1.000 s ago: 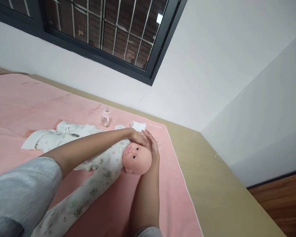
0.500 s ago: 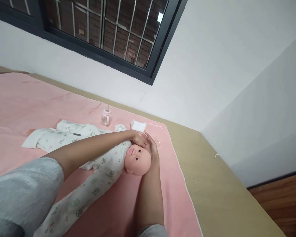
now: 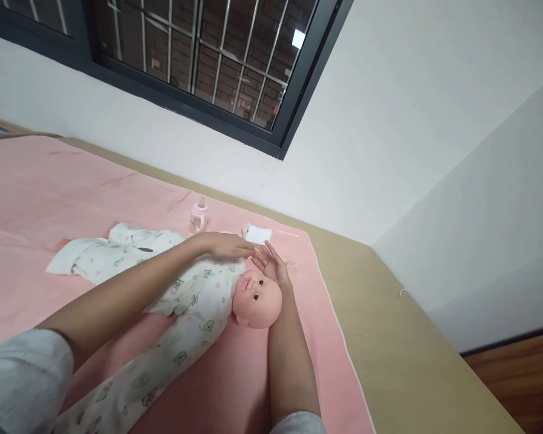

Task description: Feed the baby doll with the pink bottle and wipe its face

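Note:
A baby doll (image 3: pixel 259 301) in white patterned clothes (image 3: pixel 208 301) lies on its back on a pink mat (image 3: pixel 208 380), its bald head toward the right. My left arm crosses over the doll's body, and my left hand (image 3: pixel 228 245) is above its chest with fingers stretched out, fingertips close to the other palm. Beside the top of the doll's head, my right hand (image 3: pixel 274 264) lies palm turned up, fingers spread. Its wrist is against the head or just next to it; I cannot tell which. Neither hand holds anything visible.
A pink-topped baby bottle (image 3: pixel 200 217) stands beyond the doll. A small white pad or cloth (image 3: pixel 258 234) lies past my hands, and a small clear item (image 3: pixel 291 266) is right of them. A wooden ledge (image 3: pixel 371 313) borders the mat, under a wall and barred window (image 3: pixel 235 72).
My left hand has drawn back leftward from my right palm, and its fingers have straightened. My right hand has opened more. The doll stays in place while the view shifts slightly.

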{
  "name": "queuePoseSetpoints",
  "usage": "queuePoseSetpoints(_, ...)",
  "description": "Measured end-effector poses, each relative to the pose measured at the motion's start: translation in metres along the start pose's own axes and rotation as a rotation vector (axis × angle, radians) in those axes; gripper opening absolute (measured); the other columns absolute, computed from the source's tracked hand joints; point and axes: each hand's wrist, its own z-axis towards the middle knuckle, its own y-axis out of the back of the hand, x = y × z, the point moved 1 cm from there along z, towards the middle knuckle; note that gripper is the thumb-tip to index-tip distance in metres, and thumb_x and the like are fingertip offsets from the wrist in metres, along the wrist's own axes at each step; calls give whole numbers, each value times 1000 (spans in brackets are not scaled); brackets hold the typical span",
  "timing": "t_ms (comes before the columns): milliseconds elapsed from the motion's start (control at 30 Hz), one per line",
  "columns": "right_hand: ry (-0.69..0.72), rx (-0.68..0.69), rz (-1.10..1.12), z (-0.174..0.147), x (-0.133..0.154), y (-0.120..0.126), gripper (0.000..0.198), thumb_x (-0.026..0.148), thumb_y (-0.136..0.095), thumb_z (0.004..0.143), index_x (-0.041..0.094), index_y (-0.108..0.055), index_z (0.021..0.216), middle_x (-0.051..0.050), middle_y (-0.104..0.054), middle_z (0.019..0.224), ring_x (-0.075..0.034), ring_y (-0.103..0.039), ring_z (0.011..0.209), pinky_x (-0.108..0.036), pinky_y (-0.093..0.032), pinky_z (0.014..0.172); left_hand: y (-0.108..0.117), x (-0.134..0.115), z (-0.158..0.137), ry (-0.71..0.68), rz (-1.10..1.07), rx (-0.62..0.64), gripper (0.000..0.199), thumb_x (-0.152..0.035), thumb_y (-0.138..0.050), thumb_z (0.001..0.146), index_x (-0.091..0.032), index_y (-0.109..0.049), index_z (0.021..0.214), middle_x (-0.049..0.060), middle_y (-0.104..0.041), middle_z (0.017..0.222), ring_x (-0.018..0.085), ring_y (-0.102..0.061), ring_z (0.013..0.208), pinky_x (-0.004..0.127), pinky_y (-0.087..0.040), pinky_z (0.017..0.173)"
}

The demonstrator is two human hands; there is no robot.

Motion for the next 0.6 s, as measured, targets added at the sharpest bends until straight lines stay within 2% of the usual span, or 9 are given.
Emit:
queuePoseSetpoints(133,20,5,0,3,-1,-1,49,31,-73,76,29,-63,124,0,-70,116,-19,-66,116,-40,-48,109,3,3,-24,-23,-6,58,43,-42,-37,99,-24,-65,125,4,-63,135,25,-58,121,27,-40,100)
queuePoseSetpoints(367,101,-35,-51,-3,8,-7,40,34,-76,74,24,-70,112,-5,-69,121,-23,-62,120,-43,-47,109,1,0,-35,-62,9,124,44,-36,-41,98,-22,-57,136,5,-57,143,22,-54,128,26,-40,104)
queuePoseSetpoints(467,137,-145,-161,-3,16,-9,30,33,-79,70,21,-73,97,-5,-72,108,-21,-66,106,-38,-51,102,3,-2,-39,-35,38,115,45,-33,-44,96,-23,-56,138,5,-58,142,23,-56,126,27,-42,101)
queuePoseSetpoints(600,178,-312,-366,-3,29,-10,25,30,-82,63,19,-70,81,-2,-70,85,-14,-64,80,-28,-54,80,6,-1,-43,-19,65,92,46,-32,-46,94,-24,-55,138,4,-59,141,24,-56,125,29,-42,100)
